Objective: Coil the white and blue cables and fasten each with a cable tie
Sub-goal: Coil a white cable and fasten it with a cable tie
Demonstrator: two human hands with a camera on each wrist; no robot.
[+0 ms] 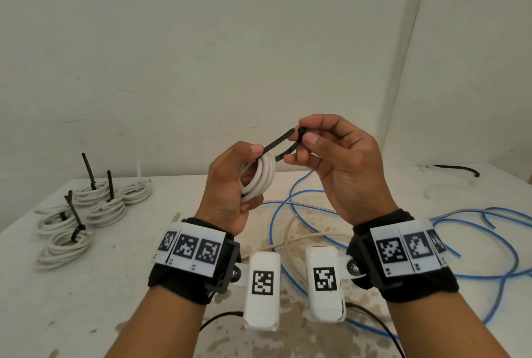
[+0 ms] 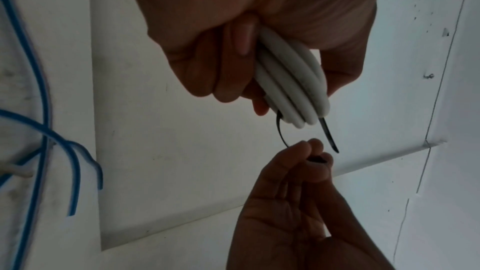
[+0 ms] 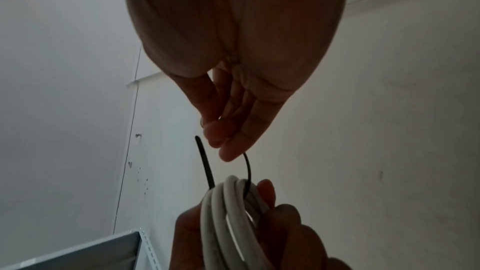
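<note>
On the worktop (image 1: 86,314), five tied coils (image 1: 86,213) lie left of loose blue cable (image 1: 288,202). Left hand (image 1: 227,187) grips a white coil (image 1: 260,177); right hand (image 1: 331,153) pinches its unthreaded tie (image 1: 283,141).

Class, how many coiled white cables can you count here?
6 coils. On the table, left: two at the back, one mid, two nearer. One in the left hand. None looks hidden.
</note>
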